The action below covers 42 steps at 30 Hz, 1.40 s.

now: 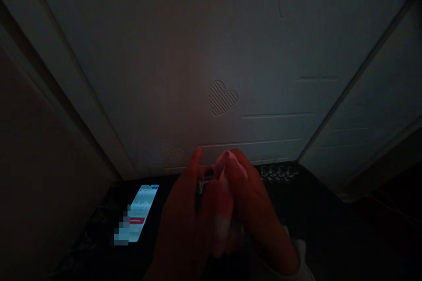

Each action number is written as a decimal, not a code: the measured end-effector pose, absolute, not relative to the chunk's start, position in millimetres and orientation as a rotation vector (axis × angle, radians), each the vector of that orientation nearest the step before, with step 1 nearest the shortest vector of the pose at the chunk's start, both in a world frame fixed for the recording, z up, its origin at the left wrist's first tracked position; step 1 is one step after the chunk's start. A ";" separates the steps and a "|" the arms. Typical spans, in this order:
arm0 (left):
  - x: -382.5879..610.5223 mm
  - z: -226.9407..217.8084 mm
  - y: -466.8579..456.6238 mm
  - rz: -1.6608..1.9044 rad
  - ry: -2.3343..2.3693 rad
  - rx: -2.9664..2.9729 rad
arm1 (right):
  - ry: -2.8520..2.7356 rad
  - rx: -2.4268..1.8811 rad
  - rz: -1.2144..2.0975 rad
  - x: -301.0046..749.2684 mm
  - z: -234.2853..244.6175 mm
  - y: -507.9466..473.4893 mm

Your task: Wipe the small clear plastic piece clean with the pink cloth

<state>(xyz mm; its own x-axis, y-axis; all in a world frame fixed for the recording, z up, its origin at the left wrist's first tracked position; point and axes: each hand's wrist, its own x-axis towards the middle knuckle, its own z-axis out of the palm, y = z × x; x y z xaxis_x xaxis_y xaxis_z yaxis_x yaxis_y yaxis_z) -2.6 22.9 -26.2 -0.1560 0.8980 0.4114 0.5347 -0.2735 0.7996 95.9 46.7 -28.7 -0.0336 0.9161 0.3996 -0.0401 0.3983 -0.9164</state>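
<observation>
In the dim light my left hand (184, 210) is low in the middle of the view, its index finger pointing up. Between its finger and thumb shows the edge of a small clear object (201, 181) that looks like glass; most of it is hidden. My right hand (255, 202) is closed around a crumpled pink and white cloth (223, 206), pressed close against the left hand. The cloth's top fold rises beside the clear object, and its lower end hangs blurred between both hands.
A lit phone (147, 204) lies on the dark tabletop (99, 224) to the left. Several small clear round glass-like items (278, 172) stand in rows at the back right. Behind rises a pale panel (184, 66) with embossed hearts and lines.
</observation>
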 end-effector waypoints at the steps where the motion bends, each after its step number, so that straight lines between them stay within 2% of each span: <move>1: -3.9 -25.3 23.7 1.398 1.674 1.772 | -1.395 -0.882 0.921 95.8 -28.8 46.9; 7: -7.4 -26.4 28.6 1.313 1.824 1.852 | -1.451 -0.996 0.864 95.6 -29.4 50.1; 21: -11.4 -26.1 27.5 1.154 1.748 1.844 | -1.411 -0.967 0.921 96.2 -38.8 57.2; 32: -11.5 -22.3 25.2 1.201 1.672 1.633 | -1.546 -0.969 0.990 99.4 -26.3 44.1; 42: -19.8 -15.7 26.6 1.376 1.619 1.621 | -1.629 -0.782 1.162 101.4 -23.3 35.8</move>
<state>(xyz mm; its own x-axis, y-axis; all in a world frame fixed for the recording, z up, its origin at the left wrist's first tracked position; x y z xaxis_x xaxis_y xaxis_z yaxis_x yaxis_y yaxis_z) -19.8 26.6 -15.7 -0.1961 0.9278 0.3174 0.4628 -0.1978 0.8641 101.4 35.8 -23.3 -0.3413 0.8799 0.3307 -0.0262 0.3427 -0.9391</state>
